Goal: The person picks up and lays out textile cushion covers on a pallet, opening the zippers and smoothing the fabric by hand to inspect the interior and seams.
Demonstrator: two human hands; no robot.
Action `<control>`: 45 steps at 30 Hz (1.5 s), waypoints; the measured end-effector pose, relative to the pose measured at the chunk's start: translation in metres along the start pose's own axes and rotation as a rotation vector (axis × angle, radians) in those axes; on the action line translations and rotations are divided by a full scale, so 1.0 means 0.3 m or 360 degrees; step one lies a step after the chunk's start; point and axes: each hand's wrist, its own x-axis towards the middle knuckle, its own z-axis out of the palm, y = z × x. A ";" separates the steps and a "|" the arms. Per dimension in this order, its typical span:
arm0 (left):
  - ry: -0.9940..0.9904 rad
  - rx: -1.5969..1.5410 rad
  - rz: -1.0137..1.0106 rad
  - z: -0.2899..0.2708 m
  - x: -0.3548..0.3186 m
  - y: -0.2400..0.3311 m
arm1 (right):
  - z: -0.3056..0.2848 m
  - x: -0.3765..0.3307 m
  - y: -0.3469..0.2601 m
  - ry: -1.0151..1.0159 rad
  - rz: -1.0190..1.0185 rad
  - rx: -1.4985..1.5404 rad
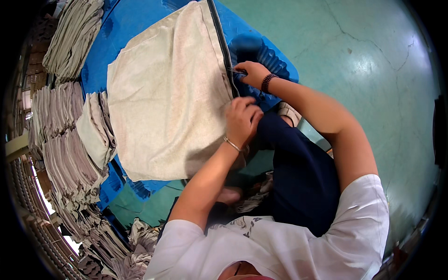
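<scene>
A cream cloth cover (158, 93) lies spread in front of me, with a dark zipper (220, 35) along its right edge. My right hand (254, 74), a dark beaded bracelet on its wrist, is closed in a pinch beside the zipper. A small thin thing shows at its fingertips, too small to name. Nearer to me, my left hand (241, 122) is at the lower end of the zipper edge. Its fingertips are smeared by motion, so I cannot tell whether they grip the cloth.
Under the cover is a blue plastic surface (275, 60) with ribbed hollows. Several stacks of folded beige cloth (70, 140) stand along the left, with a loose folded piece (95, 130) beside the cover. Crumpled cloth (142, 235) lies at lower left. Green floor (368, 88) stretches to the right.
</scene>
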 end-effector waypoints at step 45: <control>0.0253 -0.0985 -0.0902 -0.048 0.043 -0.282 | 0.080 -0.012 -0.106 0.0143 -0.0033 -0.0286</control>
